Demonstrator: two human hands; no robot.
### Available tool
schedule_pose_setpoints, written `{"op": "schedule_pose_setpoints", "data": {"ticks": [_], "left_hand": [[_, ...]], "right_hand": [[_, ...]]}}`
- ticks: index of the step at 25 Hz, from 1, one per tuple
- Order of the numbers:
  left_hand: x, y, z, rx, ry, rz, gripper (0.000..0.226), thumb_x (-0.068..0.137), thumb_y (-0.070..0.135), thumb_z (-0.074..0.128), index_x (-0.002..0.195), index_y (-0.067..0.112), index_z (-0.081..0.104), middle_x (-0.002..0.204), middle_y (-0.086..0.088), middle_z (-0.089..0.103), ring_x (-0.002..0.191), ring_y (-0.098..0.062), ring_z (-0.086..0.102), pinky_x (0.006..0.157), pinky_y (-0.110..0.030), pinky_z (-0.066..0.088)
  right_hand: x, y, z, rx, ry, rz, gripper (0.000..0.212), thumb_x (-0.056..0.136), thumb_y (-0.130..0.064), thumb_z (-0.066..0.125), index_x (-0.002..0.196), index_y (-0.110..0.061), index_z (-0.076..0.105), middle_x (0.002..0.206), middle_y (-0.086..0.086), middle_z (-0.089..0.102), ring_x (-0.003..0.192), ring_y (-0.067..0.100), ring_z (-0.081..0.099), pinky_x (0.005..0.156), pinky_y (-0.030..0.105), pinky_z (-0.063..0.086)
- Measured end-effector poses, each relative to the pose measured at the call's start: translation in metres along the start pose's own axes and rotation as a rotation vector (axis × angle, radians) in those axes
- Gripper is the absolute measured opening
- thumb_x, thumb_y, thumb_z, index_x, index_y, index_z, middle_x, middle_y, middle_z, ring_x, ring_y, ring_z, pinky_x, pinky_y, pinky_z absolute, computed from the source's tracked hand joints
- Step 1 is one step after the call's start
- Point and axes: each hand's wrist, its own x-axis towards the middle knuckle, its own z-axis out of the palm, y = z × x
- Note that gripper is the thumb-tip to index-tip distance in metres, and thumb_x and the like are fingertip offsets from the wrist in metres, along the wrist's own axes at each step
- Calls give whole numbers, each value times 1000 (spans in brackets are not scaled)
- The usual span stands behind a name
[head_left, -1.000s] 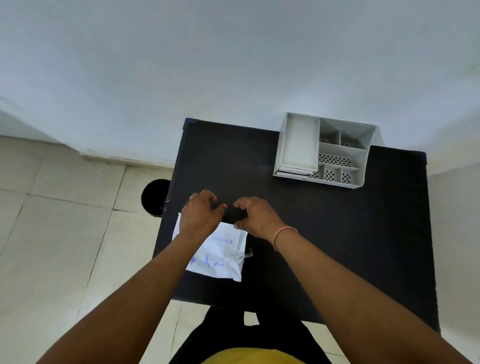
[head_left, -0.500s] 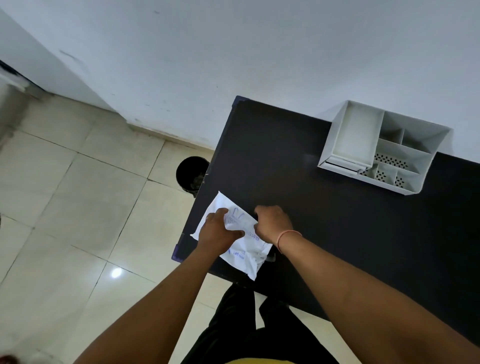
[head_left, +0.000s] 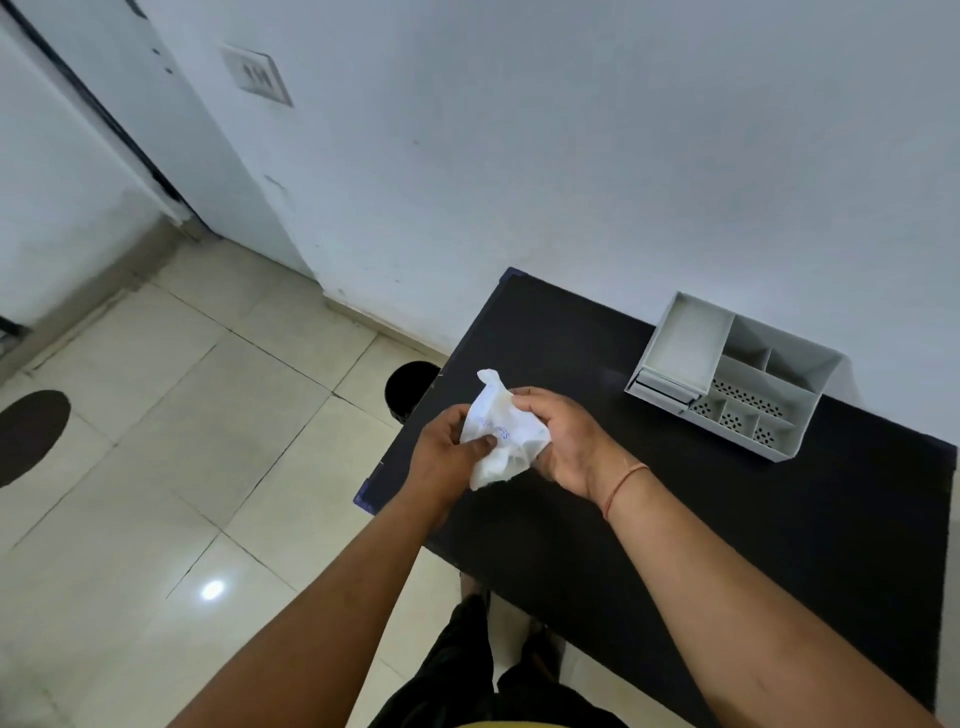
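Forearms reach out over the near left corner of the black tabletop (head_left: 675, 493). The left hand (head_left: 444, 457) and right hand (head_left: 563, 441) both clench a white printed wrapper (head_left: 501, 431), held between them in the air above the tabletop's edge and scrunched into a loose wad. Crumpling looks nearly done; throwing it away is probably what remains, since a black bin (head_left: 410, 387) stands on the floor just beyond. Farther right, a white organiser (head_left: 727, 384) sits by the wall.
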Motion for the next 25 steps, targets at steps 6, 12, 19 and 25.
{"op": "schedule_pose_setpoints", "data": {"ticks": [6, 12, 19, 25], "left_hand": [[-41, 42, -44, -710, -141, -116, 30, 94, 20, 75, 122, 12, 72, 108, -15, 78, 87, -23, 78, 64, -33, 65], [-39, 61, -102, -647, -146, -110, 48, 92, 20, 78, 135, 3, 67, 110, -18, 77, 91, -34, 77, 69, -41, 65], [-9, 72, -202, -357, 178, -36, 27, 95, 7, 62, 105, 21, 82, 101, -10, 84, 97, -36, 80, 89, -56, 66], [18, 78, -338, -391, -212, 130, 30, 107, 9, 56, 129, 16, 74, 122, -15, 80, 111, -34, 78, 100, -50, 62]], "right_hand": [[-41, -23, 33, -146, 207, -206, 22, 99, -35, 63, 113, -23, 75, 117, 10, 77, 114, 32, 72, 101, 52, 60], [-54, -37, 85, 90, -89, -70, 33, 102, -31, 63, 123, -9, 78, 112, 13, 79, 99, 28, 75, 93, 45, 58], [-7, -40, 212, -188, -164, -265, 37, 91, -8, 76, 126, -18, 69, 109, 17, 71, 83, 24, 69, 58, 30, 57], [58, -30, 335, -85, 141, -321, 67, 79, -18, 89, 137, -32, 57, 123, 5, 76, 105, 30, 78, 76, 41, 66]]}}
